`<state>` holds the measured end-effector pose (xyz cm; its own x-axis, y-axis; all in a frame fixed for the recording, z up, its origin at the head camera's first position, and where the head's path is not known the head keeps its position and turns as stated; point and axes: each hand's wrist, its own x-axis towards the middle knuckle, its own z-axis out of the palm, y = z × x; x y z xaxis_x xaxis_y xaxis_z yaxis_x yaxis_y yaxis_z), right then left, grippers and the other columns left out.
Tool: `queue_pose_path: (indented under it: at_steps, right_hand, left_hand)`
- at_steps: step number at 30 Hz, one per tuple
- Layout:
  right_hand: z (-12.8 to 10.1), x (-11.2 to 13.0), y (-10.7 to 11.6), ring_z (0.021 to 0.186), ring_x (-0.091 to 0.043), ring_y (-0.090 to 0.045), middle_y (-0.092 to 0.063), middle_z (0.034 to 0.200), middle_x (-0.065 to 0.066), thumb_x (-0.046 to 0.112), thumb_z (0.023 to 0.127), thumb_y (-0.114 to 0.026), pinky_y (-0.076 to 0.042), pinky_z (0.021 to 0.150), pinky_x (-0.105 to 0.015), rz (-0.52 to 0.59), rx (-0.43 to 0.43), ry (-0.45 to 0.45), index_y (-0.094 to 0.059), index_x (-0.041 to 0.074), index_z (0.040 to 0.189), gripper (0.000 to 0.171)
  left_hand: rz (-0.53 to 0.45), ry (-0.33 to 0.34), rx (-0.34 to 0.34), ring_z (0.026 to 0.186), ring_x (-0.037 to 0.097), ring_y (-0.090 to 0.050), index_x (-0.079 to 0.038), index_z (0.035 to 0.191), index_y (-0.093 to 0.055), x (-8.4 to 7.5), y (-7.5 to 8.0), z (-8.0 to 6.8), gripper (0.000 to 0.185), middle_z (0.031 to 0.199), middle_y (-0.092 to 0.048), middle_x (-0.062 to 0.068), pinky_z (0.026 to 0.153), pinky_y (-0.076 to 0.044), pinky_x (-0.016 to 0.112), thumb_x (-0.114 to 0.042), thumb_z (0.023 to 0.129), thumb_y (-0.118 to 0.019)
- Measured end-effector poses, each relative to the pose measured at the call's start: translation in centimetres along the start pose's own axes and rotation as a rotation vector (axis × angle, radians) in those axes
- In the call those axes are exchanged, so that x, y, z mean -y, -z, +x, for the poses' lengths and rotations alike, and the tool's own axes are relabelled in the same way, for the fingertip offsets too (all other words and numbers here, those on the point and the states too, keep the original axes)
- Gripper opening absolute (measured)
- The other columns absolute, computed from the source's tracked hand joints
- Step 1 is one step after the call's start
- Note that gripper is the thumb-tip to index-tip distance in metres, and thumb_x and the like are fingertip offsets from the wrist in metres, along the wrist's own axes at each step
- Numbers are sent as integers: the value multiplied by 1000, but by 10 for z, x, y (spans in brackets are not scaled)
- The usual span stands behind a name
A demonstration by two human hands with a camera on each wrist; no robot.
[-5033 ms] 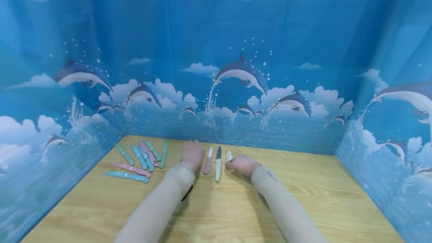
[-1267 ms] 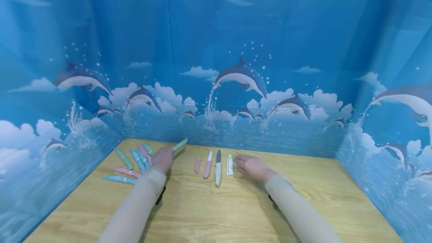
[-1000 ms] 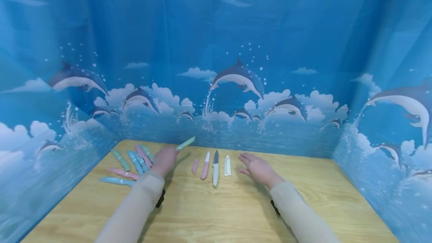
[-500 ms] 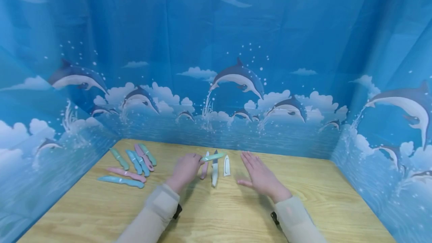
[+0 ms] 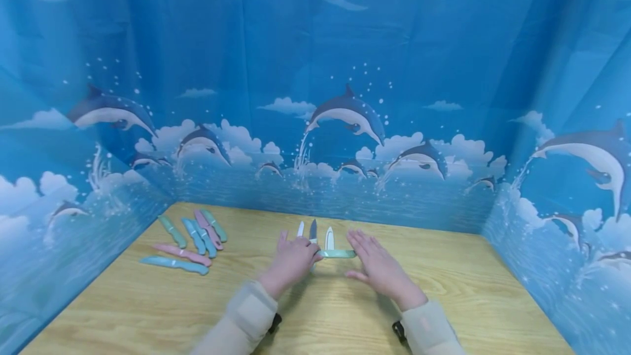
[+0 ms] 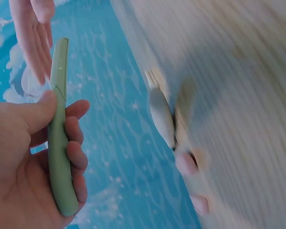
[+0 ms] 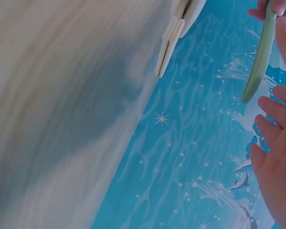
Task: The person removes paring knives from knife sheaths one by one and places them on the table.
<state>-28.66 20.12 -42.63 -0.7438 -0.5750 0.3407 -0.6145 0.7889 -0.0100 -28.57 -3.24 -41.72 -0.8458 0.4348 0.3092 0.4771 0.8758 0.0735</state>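
Above the middle of the wooden table [image 5: 443, 311], the left hand [image 5: 292, 261] holds a green sheathed knife [image 5: 337, 253] by its handle, thumb on top and fingers curled round it, as the left wrist view shows plainly [image 6: 59, 143]. The knife lies level and points to the person's right, its tip just beside the fingers [image 5: 362, 242] of the right hand [image 5: 382, 270]. That hand is spread flat with straight fingers and holds nothing; whether it touches the knife's tip cannot be told.

Just behind the hands, three pieces lie side by side on the table: a white blade tip [image 5: 300, 228], a dark-bladed knife [image 5: 313, 229] and a white sheath [image 5: 329, 238], all partly hidden by the left hand and the green knife. Well to the left lies a cluster of sheathed knives in green, blue and pink [image 5: 197, 232], with a pink one [image 5: 181, 254] and a blue one [image 5: 173, 264] lying nearer the table's front.

A blue curtain printed with dolphins, clouds and spray [image 5: 350, 114] encloses the table on three sides. No writing or brand mark can be read on any knife or sheath.
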Motion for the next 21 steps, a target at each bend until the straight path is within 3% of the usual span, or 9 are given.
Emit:
queue_pose_path:
  at_steps: [6,13,21]
  right_hand:
    - [-2,2,1,140,-36,-34,-35,152,-17,43,85,-68,-24,114,-51,-1,-22,25,-34,-1,147,83]
    - [-3,4,0,136,-34,-41,-43,148,-16,41,89,-64,-28,113,-51,32,9,14,-38,3,146,73]
    - [-3,7,-1,116,-29,-60,-63,126,-13,37,88,-67,-41,105,-50,-32,-55,77,-52,6,136,59]
  left_hand:
    - [11,-59,6,98,19,-65,-15,108,-69,-16,-1,4,26,100,-69,1,100,-46,49,-35,96,-56]
    - [30,-51,0,95,16,-66,-20,108,-69,-26,0,2,27,99,-70,-2,110,-28,61,-40,95,-56]
    - [-17,-42,-6,93,17,-64,-20,110,-70,-32,2,-2,29,99,-69,-2,108,-26,66,-40,95,-55]
